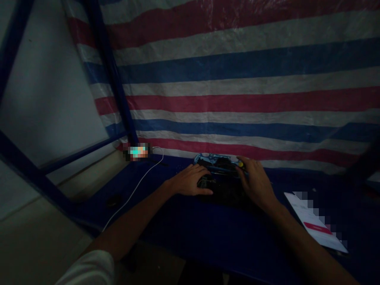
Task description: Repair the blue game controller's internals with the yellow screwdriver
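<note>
Low on the dark blue bench top, a light-blue, partly see-through plastic piece lies in front of a flat black object; its kind is too dark to tell. My left hand rests at the left end of both, thumb apart from the curved fingers. Between thumb and fingers shows a small greenish part with thin wires. With thumb and forefinger, my right hand grips the right end of the light-blue piece, beside a small yellow round part.
A phone-like device with a lit, blurred screen stands at the back left, its white cable running forward. White paper lies at right. Blue metal posts and a striped sheet bound the bench.
</note>
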`<state>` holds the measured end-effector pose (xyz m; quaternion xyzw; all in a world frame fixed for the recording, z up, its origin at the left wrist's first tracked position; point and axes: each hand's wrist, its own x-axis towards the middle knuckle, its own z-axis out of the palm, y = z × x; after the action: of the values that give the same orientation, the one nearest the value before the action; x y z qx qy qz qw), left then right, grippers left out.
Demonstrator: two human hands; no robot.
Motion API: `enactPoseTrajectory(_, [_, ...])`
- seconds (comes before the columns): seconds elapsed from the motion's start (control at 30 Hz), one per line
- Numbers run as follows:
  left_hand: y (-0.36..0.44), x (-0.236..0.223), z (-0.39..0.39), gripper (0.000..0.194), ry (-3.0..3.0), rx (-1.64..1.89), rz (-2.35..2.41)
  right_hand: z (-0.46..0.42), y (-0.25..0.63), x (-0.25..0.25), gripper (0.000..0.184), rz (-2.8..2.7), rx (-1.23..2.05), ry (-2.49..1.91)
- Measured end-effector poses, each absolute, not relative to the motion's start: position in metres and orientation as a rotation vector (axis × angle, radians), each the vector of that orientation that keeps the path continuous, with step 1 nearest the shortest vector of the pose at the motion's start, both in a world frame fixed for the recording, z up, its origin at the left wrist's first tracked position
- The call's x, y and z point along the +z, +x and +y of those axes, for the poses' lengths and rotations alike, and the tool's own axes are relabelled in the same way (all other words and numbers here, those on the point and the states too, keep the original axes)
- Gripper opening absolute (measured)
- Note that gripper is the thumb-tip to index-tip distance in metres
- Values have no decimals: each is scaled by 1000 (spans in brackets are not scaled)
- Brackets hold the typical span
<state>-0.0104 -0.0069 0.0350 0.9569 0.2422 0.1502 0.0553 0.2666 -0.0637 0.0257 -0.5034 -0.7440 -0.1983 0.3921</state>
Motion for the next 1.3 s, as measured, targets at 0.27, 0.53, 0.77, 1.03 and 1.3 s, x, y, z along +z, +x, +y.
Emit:
enactPoseTrajectory(0.27, [-14,35,-8,94,2783,402,718,-68,270,30,31,-1712,-544,-1253])
enactPoseTrajectory(0.53, [-7,28,-10,89,2844,476,703,-77,276,34,24,-1522,-572,-1249])
enactPoseTrajectory(0.77, [-4,24,-10,92,2854,512,703,-70,265,50,27,-1334,-243,-1315])
enactPoseTrajectory(1.03, [-2,19,-11,95,2859,533,694,-44,230,56,27,-1462,-104,-1220])
enactPoseTrajectory(1.3, [2,21,-16,81,2853,622,585,-58,222,36,24,-1405,-103,-1193])
